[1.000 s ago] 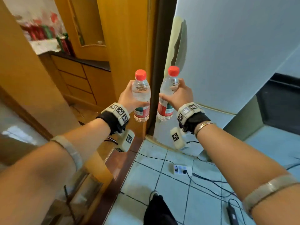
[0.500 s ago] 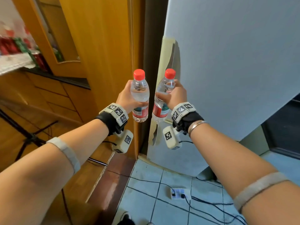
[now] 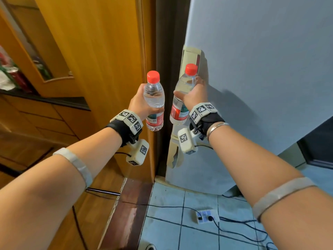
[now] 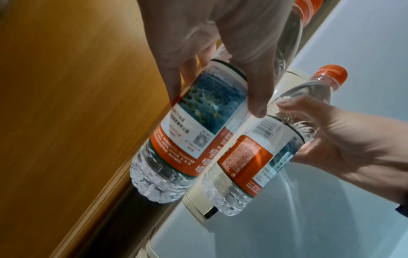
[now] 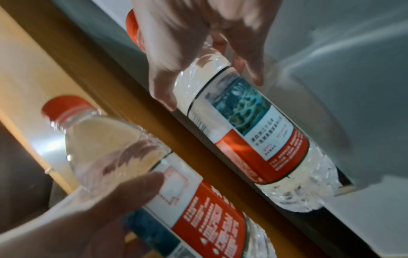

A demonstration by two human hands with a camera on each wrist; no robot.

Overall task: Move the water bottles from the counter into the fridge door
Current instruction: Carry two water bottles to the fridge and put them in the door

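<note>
Two clear water bottles with red caps and red-and-white labels are held upright in front of the closed pale fridge door (image 3: 261, 69). My left hand (image 3: 142, 103) grips the left bottle (image 3: 154, 98) round its middle, in front of the wooden panel (image 3: 93, 60). My right hand (image 3: 193, 94) grips the right bottle (image 3: 182, 98), with its fingers close to the cream door handle (image 3: 191, 55) at the fridge's left edge. In the left wrist view my left hand's fingers (image 4: 253, 87) wrap the left bottle (image 4: 194, 132) beside the right bottle (image 4: 260, 150). The right wrist view shows the right bottle (image 5: 249, 132) against the fridge.
A dark gap (image 3: 167, 51) separates the wooden panel from the fridge. A power strip (image 3: 205, 215) and black cables (image 3: 239, 224) lie on the tiled floor below. A dark counter (image 3: 54, 101) with red and green items sits at far left above wooden drawers.
Both hands have carried the bottles closer to the fridge's left edge. The right bottle now stands in front of the door handle. The view has shifted, so less of the counter shows.
</note>
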